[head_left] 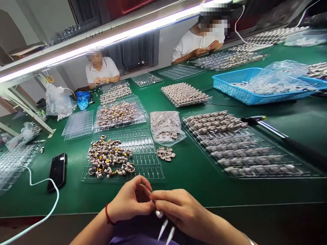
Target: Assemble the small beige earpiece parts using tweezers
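At the near edge of the table, my left hand point(131, 199) and my right hand point(180, 207) meet at the fingertips. Between them they pinch a small pale, shiny part point(159, 214), mostly hidden by my fingers. A pair of white-tipped tweezers point(163, 229) is tucked in my right hand, its points angled down. Just beyond my left hand lies a clear plastic tray point(148, 166) bearing a heap of small beige parts with yellow tabs point(108, 158). Several loose beige shells point(166, 153) lie past my fingertips, beside a clear bag of shells point(166, 124).
A phone point(57, 172) and a white cable point(55, 190) lie left. Right stands a tray of beige parts in rows point(237, 149), with a black-handled metal bar point(273, 129). A blue basket point(230, 86) sits farther back. Two people point(102, 69) work across the table under a lamp point(127, 32).
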The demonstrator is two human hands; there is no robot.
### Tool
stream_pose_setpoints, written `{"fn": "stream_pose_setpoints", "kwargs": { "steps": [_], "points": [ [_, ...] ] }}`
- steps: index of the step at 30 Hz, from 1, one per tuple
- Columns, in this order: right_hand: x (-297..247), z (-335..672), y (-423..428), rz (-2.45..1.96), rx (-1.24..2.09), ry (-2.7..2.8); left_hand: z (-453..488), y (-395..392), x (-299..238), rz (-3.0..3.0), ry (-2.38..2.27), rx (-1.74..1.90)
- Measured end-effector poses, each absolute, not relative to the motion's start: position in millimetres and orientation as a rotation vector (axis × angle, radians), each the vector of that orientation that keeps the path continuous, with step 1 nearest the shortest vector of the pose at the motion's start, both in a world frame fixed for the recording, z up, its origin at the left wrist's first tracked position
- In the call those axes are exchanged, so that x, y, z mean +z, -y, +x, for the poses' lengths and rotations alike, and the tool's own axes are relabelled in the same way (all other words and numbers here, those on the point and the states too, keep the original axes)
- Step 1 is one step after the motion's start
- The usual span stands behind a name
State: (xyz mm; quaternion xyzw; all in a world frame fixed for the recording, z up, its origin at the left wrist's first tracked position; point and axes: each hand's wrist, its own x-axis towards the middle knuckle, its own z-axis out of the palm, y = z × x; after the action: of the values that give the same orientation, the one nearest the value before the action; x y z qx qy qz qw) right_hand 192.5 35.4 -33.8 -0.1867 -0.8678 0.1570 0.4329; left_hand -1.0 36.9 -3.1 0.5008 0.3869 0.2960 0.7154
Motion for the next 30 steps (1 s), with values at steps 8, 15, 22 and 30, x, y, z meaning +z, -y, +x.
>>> {"fn": "stream_pose_setpoints", "kwargs": {
  "steps": [8, 15, 22, 30],
  "points": [
    [-25.2, 200.0, -36.2, -0.488, 0.455, 2.054, -4.5, -40.9, 0.5, 0.863, -0.927, 0.6],
    [-19.0, 200.5, -32.5, -0.539, 0.328, 2.061, -1.2, -33.3, -7.1, 0.742, -0.919, 0.644],
    [-18.3, 198.8, -31.5, -0.562, 0.387, 2.05, 3.0, -25.5, 0.6, 0.857, -0.913, 0.801],
    [-14.4, 198.5, -30.3, -0.571, 0.42, 2.05, 4.1, -24.7, 7.0, 1.037, -0.995, 0.807]
  ]
}}
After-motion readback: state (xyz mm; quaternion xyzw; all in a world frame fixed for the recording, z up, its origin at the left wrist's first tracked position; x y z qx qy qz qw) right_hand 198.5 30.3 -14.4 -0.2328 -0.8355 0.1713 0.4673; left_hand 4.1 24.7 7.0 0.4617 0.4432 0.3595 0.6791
